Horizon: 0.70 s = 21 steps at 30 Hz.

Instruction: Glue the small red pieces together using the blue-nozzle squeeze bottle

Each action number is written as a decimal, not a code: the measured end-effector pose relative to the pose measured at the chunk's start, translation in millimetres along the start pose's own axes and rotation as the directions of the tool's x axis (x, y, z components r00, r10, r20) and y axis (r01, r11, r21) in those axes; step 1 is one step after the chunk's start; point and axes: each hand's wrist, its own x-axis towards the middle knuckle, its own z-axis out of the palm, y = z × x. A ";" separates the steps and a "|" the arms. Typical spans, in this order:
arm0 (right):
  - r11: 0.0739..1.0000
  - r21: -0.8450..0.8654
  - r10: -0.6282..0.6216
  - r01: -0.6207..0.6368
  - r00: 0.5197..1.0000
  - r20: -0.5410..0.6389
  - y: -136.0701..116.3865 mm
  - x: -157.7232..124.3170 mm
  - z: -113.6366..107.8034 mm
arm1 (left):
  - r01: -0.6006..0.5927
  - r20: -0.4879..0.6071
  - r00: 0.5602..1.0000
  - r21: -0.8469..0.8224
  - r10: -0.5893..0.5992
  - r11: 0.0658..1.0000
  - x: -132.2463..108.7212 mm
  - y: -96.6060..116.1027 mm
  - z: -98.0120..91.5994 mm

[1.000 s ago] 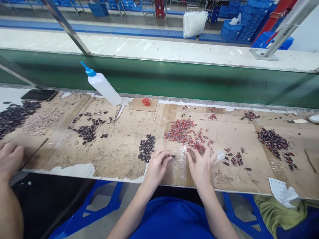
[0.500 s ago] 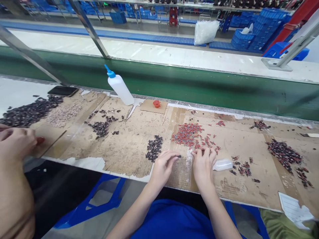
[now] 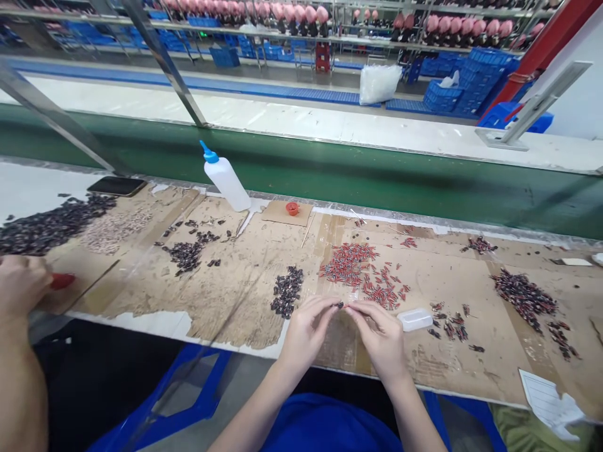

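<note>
My left hand (image 3: 306, 329) pinches a small black part (image 3: 340, 305) between thumb and fingertips. Against it, my right hand (image 3: 380, 333) pinches a tiny red piece (image 3: 347, 306), mostly covered by the fingers. The two sets of fingertips almost meet above the cardboard (image 3: 245, 276). A pile of small black parts (image 3: 287, 292) lies beside my left hand. Beyond my right hand spreads a heap of small red-and-dark pieces (image 3: 351, 262). A clear plastic container (image 3: 415, 319) lies to the right of that hand.
A white squeeze bottle (image 3: 228, 183) with a blue tip stands at the back, near a small red cup (image 3: 292, 208). Another person's hand (image 3: 21, 282) is at far left by a red object (image 3: 62, 280). More red-and-black parts (image 3: 522, 298) are heaped at right.
My right hand has moved left from the red pieces to my left hand, bringing a red piece against the black part. The camera view has tilted up slightly.
</note>
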 end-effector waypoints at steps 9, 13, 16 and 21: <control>0.978 0.119 0.170 -0.170 0.985 0.015 3.6 -3.2 1.6 | -0.080 0.011 0.997 0.044 0.079 0.996 -1.8 0.7 2.2; 0.975 0.094 0.197 -0.202 0.979 0.054 5.5 -5.4 1.1 | -0.072 0.040 0.997 0.035 0.071 0.997 -1.6 0.6 1.5; 0.979 0.084 0.182 -0.188 0.981 0.066 4.9 -6.3 -0.5 | -0.042 0.072 0.997 0.023 0.040 0.999 -1.3 2.0 1.9; 0.979 0.097 0.176 -0.180 0.983 0.051 4.1 -8.8 -3.1 | 0.049 0.073 0.996 -0.010 -0.048 0.999 -1.9 5.3 4.7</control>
